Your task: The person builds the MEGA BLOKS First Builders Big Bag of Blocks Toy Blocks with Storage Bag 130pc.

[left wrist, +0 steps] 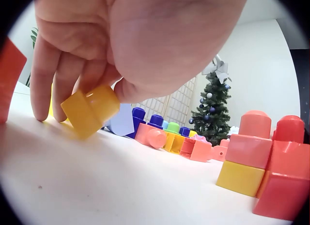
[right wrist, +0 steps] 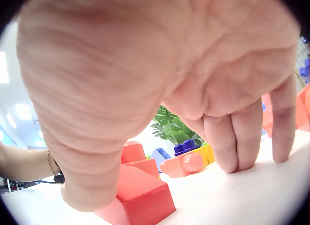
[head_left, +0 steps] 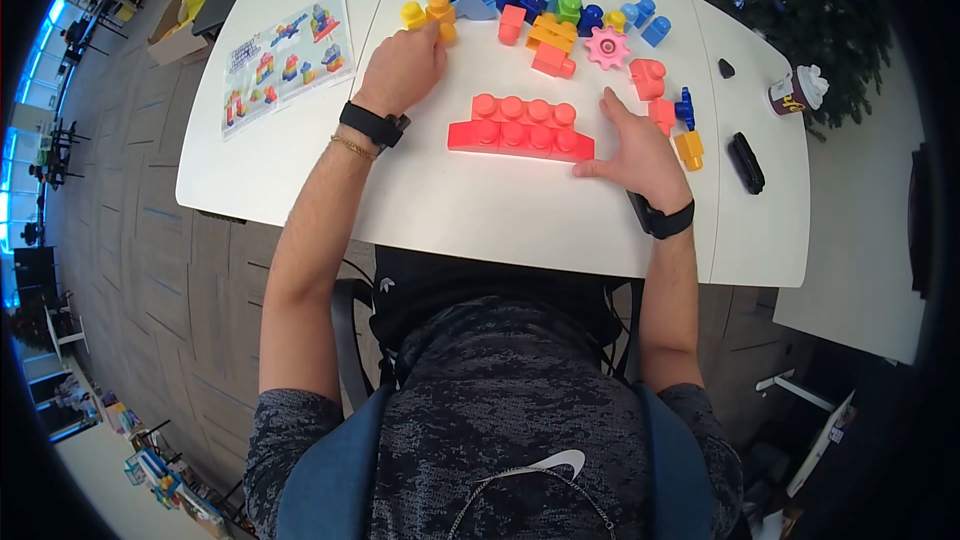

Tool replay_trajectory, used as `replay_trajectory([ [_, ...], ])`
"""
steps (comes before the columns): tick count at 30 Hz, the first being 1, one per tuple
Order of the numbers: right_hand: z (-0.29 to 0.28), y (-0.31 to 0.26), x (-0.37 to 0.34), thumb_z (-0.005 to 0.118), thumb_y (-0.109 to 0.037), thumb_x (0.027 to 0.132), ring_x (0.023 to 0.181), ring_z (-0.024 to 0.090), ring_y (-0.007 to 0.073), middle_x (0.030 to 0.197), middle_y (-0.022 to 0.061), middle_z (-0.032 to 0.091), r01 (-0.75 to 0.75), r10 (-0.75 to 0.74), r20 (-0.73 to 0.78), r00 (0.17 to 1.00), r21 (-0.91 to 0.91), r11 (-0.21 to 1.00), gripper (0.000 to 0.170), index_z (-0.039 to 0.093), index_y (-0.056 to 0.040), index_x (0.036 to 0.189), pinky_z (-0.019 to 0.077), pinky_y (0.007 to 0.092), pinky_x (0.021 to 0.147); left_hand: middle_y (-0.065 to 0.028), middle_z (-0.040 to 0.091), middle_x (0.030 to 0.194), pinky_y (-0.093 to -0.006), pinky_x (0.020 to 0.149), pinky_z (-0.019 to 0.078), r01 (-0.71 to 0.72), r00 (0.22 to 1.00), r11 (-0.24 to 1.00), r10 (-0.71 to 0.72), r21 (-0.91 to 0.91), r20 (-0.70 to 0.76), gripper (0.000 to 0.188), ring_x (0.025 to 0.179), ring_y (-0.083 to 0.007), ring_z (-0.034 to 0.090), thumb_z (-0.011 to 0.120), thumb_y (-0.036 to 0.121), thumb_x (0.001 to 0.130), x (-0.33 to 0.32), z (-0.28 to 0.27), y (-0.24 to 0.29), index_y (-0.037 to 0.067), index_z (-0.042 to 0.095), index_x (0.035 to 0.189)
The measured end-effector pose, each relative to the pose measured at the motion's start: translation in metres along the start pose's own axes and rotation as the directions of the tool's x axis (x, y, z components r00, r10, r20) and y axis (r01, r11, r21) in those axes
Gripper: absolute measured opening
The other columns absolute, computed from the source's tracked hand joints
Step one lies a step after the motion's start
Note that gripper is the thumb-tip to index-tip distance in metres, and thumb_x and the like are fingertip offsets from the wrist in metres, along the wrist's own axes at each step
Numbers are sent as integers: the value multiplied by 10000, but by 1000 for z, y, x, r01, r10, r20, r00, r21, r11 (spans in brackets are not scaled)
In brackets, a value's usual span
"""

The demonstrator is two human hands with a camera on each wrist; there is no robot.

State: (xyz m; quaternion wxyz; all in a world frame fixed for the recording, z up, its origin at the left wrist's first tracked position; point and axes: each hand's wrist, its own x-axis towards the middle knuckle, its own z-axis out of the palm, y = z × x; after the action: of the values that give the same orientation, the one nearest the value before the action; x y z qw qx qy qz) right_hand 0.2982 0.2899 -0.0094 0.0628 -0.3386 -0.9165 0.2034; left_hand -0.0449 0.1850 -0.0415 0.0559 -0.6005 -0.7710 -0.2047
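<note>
A red and coral block assembly (head_left: 520, 140) lies across the middle of the table, studs up. In the left wrist view, a yellow block (left wrist: 240, 178) sits beneath a coral block (left wrist: 248, 150) of it. My left hand (head_left: 405, 68) is behind and left of the assembly; its thumb and fingers pinch a tilted orange-yellow block (left wrist: 89, 111). At the assembly's right end, my right hand (head_left: 642, 148) has its thumb against or right beside the red sloped block (right wrist: 145, 198). The right fingers (right wrist: 247, 137) reach down to the tabletop, holding nothing.
Loose blue, green, coral and yellow blocks line the back, with a pink gear (head_left: 607, 47). More blocks (head_left: 690, 150) lie beyond my right hand. A picture sheet (head_left: 285, 60) is at left. A black case (head_left: 746, 163) and a topped cup (head_left: 797, 90) stand right.
</note>
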Motion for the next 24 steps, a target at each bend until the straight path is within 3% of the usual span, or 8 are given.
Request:
replay_trajectory([
  [3, 2, 0, -1, 1040, -402, 589, 1036, 773, 399, 1069, 312, 745, 7, -7, -19, 1000, -10, 1000, 1238, 454, 111, 1550, 616, 420, 893, -243, 738, 809, -545, 751, 594, 71, 997, 998, -71, 1, 39, 271, 766, -434, 732, 577, 242, 1073, 2, 1, -4, 22, 700, 1171],
  [10, 2, -1, 0, 1039, -420, 589, 1026, 775, 398, 1063, 309, 746, -3, 3, -15, 1000, -16, 1000, 1249, 451, 111, 1554, 618, 414, 880, -235, 737, 804, -544, 741, 592, 116, 987, 991, -123, 73, 103, 320, 759, -437, 727, 529, 301, 1124, 2, 4, -14, 55, 733, 1114],
  [16, 0, -5, -1, 1039, -442, 576, 1011, 781, 396, 1041, 310, 748, -23, 23, 8, 1000, -11, 1000, 1282, 441, 114, 1563, 621, 408, 864, -189, 733, 765, -495, 695, 605, 129, 989, 981, -138, 143, 54, 311, 718, -385, 740, 534, 287, 1123, -5, -5, 3, 136, 741, 1299],
  [19, 1, -5, -1, 1012, -522, 615, 986, 784, 406, 1024, 306, 752, -8, 8, 0, 1000, -31, 999, 1276, 443, 120, 1560, 622, 417, 852, -147, 741, 767, -479, 632, 600, 36, 999, 985, -41, 170, 30, 327, 718, -359, 752, 563, 300, 1100, -10, -5, 5, 179, 693, 1375],
  [21, 1, -6, -1, 926, -590, 746, 962, 785, 415, 992, 304, 754, -26, 25, -10, 1000, -23, 999, 1188, 443, 128, 1559, 621, 433, 851, -131, 743, 767, -479, 627, 594, -5, 1000, 986, 7, 165, -10, 299, 710, -349, 748, 588, 291, 1085, -13, -4, 5, 165, 704, 1331],
  [22, 3, -5, -1, 926, -590, 746, 962, 785, 415, 992, 304, 754, -26, 25, -8, 1000, -23, 999, 1188, 443, 128, 1559, 621, 433, 851, -131, 743, 767, -479, 627, 594, -4, 1000, 986, 5, 164, -9, 299, 710, -349, 748, 588, 291, 1085, -15, -5, 6, 165, 704, 1331],
  [24, 9, 2, 0, 750, -657, 924, 937, 783, 421, 952, 307, 748, -11, 11, -42, 999, -8, 1000, 1052, 453, 132, 1553, 615, 456, 852, -126, 744, 775, -478, 632, 590, -15, 1000, 991, 16, 136, -8, 255, 724, -344, 748, 606, 295, 1078, -19, -7, 7, 151, 719, 1257],
])
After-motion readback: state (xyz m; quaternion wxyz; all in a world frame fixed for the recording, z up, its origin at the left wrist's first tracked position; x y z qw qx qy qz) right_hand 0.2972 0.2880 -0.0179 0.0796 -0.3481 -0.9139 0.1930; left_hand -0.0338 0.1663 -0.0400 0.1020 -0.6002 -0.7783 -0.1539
